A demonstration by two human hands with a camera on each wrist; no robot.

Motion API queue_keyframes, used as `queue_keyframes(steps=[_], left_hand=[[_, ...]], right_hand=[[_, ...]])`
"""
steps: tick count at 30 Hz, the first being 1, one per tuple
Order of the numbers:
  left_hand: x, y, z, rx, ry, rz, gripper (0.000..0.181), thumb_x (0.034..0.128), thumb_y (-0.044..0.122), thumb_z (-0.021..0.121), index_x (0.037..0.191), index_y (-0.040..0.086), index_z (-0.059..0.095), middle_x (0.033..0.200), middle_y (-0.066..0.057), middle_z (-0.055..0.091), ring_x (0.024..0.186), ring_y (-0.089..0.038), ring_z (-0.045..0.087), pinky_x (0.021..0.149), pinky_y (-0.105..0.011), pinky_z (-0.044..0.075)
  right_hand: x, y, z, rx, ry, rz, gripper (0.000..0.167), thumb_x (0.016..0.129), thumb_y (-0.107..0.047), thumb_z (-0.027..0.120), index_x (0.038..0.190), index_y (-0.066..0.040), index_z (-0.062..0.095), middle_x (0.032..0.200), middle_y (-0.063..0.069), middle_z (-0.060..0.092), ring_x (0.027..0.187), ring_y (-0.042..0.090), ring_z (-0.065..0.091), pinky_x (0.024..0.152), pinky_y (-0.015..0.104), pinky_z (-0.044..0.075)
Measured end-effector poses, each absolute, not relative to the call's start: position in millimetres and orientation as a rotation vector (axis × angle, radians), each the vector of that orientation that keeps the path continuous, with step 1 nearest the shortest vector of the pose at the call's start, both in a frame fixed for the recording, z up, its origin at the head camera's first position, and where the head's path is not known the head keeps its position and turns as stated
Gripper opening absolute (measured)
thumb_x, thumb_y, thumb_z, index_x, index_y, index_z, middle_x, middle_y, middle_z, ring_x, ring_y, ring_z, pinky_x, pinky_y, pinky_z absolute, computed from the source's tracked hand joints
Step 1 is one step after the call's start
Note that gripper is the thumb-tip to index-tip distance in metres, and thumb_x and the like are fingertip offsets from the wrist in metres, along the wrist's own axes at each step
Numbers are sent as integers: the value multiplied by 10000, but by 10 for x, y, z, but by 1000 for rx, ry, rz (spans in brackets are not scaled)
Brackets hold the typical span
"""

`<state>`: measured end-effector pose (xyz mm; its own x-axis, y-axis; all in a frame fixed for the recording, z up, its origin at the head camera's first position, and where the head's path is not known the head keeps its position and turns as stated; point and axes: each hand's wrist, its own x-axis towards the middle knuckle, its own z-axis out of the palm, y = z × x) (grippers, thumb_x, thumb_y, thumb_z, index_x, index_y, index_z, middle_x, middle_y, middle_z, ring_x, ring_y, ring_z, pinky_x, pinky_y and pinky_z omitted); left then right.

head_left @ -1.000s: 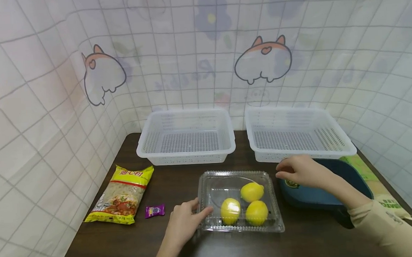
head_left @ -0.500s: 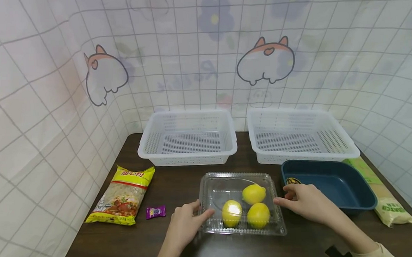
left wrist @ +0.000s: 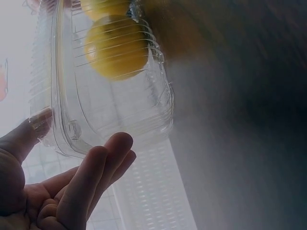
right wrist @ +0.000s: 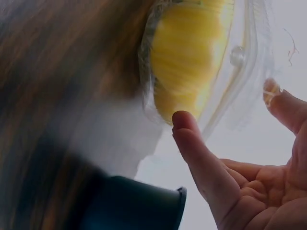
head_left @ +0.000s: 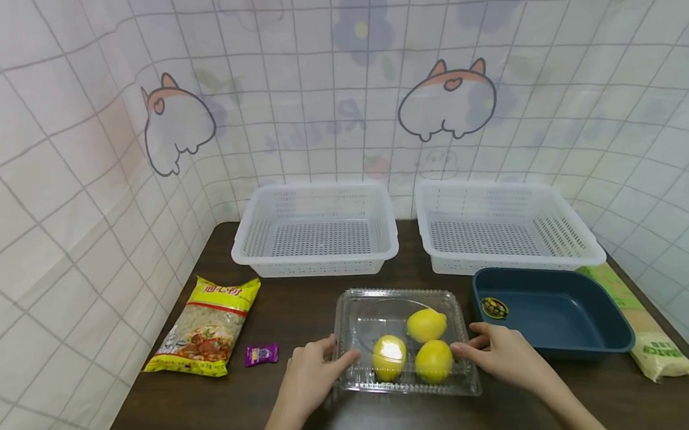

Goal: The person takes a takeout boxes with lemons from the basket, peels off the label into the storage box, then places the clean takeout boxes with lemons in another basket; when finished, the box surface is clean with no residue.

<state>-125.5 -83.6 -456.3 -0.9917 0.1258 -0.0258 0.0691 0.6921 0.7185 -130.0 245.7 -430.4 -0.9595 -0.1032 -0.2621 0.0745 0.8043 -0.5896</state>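
A clear plastic clamshell box (head_left: 379, 320) with its lid down stands on the dark table. Inside lie three lemons (head_left: 426, 325), also seen through the box wall as a lemon (left wrist: 117, 48) in the left wrist view. My left hand (head_left: 309, 376) holds the box's left side, thumb over the lid and fingers along the wall. On the opposite side my right hand (head_left: 506, 356) holds it likewise; in the right wrist view the thumb (right wrist: 283, 103) meets the lid and a fingertip (right wrist: 184, 120) the side wall. The undersides of the fingers are partly hidden.
Two white perforated baskets, the left basket (head_left: 315, 266) and the right basket (head_left: 510, 260), stand at the back. A blue tub (head_left: 560, 314) is right of the box, with a green-and-beige packet (head_left: 658, 348) beyond. Leftward lie a yellow pasta bag (head_left: 207, 329) and a purple wrapped sweet (head_left: 261, 354).
My right hand has come from the blue tub's left rim down and toward me to the box's right side. My left hand has stayed at the box's left side.
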Motion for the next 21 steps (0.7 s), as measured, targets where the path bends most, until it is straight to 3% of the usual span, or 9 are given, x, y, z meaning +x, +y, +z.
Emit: queue_keyframes(steps=[10,21], left_hand=[[-1233,-834,-4569,143,2813,1224,707,870,535,691,1281,-37,636,1137,-176,749,1035,-366,728,876,-508,582],[-1255,-812,-4580,109,2833,1223,669,857,526,711,1255,-10,667,1106,-150,764,988,-309,752,828,-476,601]], right_hand=[[-1273,2392,-4412,60,2673,-992,837,883,-551,669,1393,88,489,1048,76,762,900,189,716,739,410,587],[-1215,2350,-4466,98,2701,-1060,807,913,-515,649,1428,73,449,935,31,734,643,117,608,605,290,491]])
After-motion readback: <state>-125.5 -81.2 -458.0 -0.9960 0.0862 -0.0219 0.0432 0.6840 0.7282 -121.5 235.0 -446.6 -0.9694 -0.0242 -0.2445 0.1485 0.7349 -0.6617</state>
